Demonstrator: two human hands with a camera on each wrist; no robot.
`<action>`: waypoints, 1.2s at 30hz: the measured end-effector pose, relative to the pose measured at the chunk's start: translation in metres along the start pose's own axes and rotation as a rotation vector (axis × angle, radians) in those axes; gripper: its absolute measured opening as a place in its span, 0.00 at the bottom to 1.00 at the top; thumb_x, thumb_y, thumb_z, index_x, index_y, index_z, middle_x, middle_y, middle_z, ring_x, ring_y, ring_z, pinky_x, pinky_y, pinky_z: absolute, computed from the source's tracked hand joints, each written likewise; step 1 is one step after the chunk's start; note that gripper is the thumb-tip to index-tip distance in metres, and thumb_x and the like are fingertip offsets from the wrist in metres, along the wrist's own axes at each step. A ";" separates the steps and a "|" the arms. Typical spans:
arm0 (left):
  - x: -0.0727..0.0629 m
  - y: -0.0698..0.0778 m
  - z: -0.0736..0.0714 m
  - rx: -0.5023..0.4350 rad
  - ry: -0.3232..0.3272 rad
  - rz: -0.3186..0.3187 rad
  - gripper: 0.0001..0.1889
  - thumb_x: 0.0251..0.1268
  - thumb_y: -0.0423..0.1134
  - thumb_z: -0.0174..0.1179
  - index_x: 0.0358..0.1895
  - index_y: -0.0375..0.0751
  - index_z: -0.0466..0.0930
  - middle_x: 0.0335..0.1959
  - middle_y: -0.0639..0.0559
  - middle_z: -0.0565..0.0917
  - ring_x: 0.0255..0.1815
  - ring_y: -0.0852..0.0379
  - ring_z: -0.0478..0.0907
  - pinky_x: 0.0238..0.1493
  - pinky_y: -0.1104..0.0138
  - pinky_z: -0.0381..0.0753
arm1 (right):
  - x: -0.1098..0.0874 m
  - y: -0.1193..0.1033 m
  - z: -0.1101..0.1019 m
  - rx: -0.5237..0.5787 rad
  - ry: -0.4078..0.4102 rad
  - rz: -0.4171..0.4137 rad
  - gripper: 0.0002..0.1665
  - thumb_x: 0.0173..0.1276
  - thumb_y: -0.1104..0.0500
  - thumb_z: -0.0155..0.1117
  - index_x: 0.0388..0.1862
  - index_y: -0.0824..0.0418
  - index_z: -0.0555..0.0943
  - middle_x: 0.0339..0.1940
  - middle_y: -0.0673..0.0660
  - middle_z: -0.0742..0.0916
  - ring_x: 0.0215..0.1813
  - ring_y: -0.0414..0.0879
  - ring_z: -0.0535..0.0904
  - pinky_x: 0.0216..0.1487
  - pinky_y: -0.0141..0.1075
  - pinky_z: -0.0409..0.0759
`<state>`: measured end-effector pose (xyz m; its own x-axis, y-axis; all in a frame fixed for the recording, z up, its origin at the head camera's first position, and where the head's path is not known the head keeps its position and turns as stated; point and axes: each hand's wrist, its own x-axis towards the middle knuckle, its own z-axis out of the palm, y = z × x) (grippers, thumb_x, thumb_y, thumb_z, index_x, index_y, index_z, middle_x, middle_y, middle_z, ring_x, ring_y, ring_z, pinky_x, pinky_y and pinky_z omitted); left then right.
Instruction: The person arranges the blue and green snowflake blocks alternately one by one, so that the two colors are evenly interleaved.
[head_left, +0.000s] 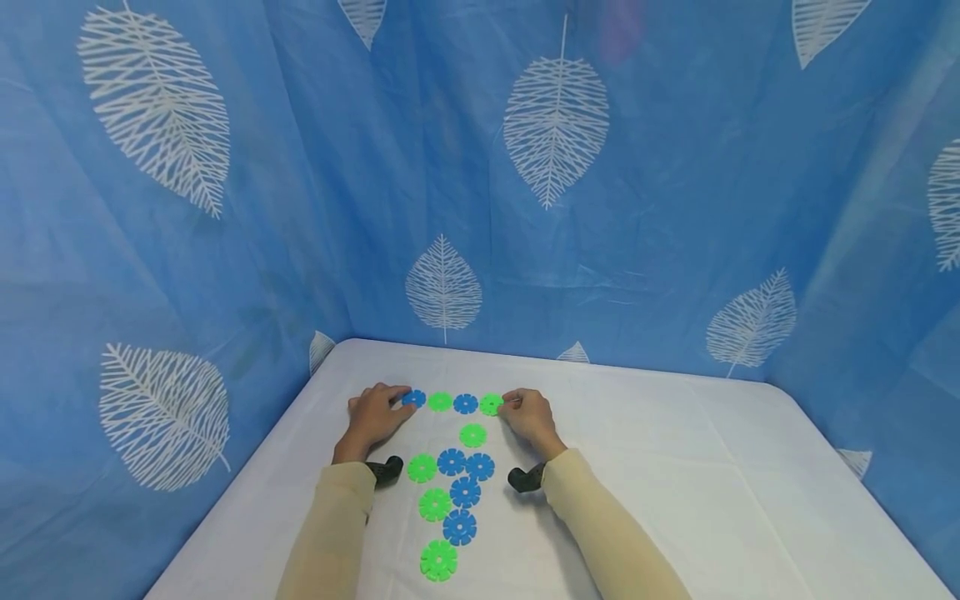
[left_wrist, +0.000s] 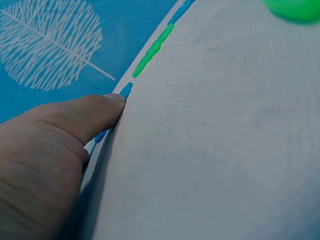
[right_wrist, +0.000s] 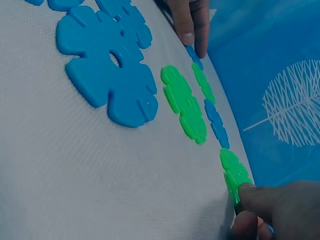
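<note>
Four-sided gaps aside, a row of flower-shaped plastic discs lies flat across the far part of the table. My left hand [head_left: 375, 415] holds the blue disc [head_left: 415, 398] at the row's left end between thumb and fingers; the thumb [left_wrist: 107, 112] covers part of it in the left wrist view. At the right end, my right hand [head_left: 531, 417] pinches the edge of a green disc [right_wrist: 234, 172]. Between them lie another green disc [head_left: 439, 402] and a blue disc [head_left: 466, 404]. Just nearer than the row is a single green disc [head_left: 472, 435].
Closer to me, several blue discs [head_left: 465, 492] and green discs [head_left: 435, 505] lie in an uneven column between my forearms. A white cloth [head_left: 660, 467] covers the table. Blue curtains [head_left: 645, 275] with white leaf prints hang behind it and at the sides.
</note>
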<state>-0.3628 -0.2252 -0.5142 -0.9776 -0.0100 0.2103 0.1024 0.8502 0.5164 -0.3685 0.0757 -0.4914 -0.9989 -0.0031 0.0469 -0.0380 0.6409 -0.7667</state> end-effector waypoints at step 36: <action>-0.002 0.002 -0.003 0.004 -0.003 0.013 0.24 0.66 0.55 0.63 0.63 0.53 0.81 0.50 0.46 0.84 0.52 0.46 0.76 0.54 0.46 0.62 | -0.018 0.010 -0.006 -0.016 0.021 -0.121 0.12 0.68 0.53 0.68 0.46 0.56 0.88 0.30 0.51 0.85 0.32 0.44 0.76 0.37 0.38 0.74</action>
<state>-0.3602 -0.2252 -0.5108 -0.9768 0.0031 0.2142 0.1145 0.8526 0.5099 -0.3506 0.0873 -0.4962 -0.9863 -0.0650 0.1515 -0.1571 0.6493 -0.7441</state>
